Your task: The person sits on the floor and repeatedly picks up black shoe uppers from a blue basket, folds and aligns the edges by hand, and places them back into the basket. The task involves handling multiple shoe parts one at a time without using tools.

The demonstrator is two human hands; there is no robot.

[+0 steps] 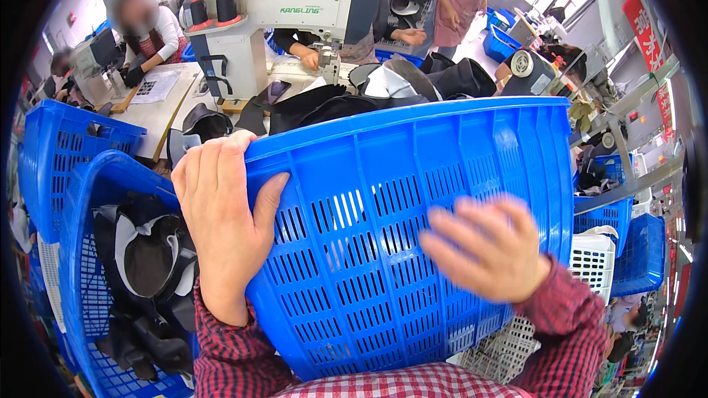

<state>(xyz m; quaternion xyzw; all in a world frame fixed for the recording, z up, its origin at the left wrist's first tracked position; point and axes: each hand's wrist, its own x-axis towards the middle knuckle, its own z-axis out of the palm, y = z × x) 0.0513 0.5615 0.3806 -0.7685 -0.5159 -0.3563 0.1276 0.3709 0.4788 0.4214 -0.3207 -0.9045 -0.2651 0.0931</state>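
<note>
A large blue plastic basket (383,250) with slotted sides stands tilted in front of me, its slatted face toward me and its rim at the top. My left hand (221,214) is closed on the rim's left corner, fingers over the edge and thumb on the near face. My right hand (490,247) is in front of the same face, blurred, its fingers stretched out and holding nothing; whether it touches the basket I cannot tell. Beyond the rim lies a heap of black shoe uppers (317,107), some with white linings (387,82). The basket hides part of the heap.
A white sewing machine (295,15) with black thread cones stands on the table behind the heap. At left, another blue basket (81,250) holds dark shoe uppers (151,258). A white crate (592,258) and blue baskets (638,254) are at right. Several people work beyond the table.
</note>
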